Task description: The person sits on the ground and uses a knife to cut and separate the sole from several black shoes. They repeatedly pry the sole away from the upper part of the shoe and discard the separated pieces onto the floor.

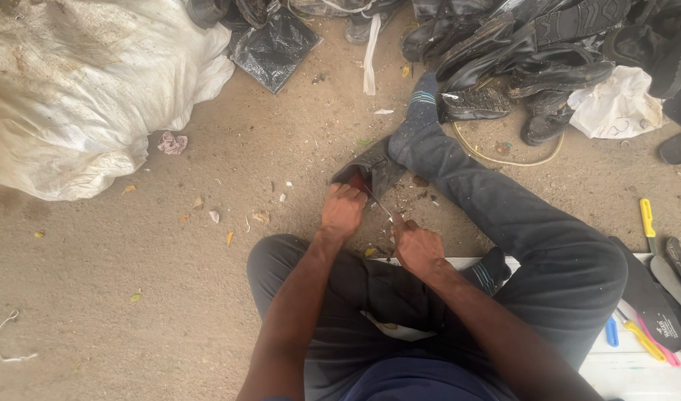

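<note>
Down on the sandy ground, the left hand is clamped over the near edge of a dark grey leather shoe, pinning it against the outstretched right leg in dark trousers. Right hand is closed round a thin metal blade, its tip at the shoe's reddish inside. Beyond the sock lies a pile of worn black shoes. Far left, a big white woven sack. Yellow-handled tools lie beside the right knee.
</note>
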Available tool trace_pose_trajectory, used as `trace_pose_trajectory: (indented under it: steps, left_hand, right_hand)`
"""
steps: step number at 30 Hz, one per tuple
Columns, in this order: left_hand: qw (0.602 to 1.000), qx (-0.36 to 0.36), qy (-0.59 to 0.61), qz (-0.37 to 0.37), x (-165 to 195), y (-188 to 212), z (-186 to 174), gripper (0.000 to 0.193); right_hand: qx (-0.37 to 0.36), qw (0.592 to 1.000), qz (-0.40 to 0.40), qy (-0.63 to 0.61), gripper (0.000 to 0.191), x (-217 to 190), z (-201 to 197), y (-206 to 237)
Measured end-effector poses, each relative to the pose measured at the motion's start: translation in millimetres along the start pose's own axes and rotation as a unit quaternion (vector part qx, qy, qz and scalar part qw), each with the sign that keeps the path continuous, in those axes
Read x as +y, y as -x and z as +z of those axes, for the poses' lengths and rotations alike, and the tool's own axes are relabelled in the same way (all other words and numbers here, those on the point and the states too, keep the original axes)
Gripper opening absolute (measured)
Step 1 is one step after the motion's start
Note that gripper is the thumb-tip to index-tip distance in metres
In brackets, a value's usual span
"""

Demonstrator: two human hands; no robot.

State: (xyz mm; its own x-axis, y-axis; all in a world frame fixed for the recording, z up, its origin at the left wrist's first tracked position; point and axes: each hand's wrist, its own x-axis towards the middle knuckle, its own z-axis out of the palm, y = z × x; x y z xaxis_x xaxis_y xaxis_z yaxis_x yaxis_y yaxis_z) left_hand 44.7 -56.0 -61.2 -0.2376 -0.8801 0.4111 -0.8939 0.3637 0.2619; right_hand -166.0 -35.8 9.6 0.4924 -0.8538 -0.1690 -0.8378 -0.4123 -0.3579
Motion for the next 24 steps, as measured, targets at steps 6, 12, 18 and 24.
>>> trace_pose_trajectory:
  steps: [6,12,18,24]
  left_hand:
    - [1.000,0.011,0.001,0.007,6,4,-3,0.003]
    - [0.992,-0.004,0.087,-0.092,1,1,-4,0.007]
    - [0.992,0.021,0.095,-0.079,2,2,-9,0.011]
    - [0.982,0.053,0.122,-0.131,-2,-1,-12,0.019]
  right_hand:
    - [-0.017,0.999,-0.028,0.037,0.044,-7,10,-36]
    - [-0.040,0.999,0.013,-0.009,0.049,5,15,-6]
    - [0.002,1.000,-0.021,0.009,0.035,-2,26,-50]
    - [-0.035,0.998,0.022,-0.051,0.048,10,20,-3]
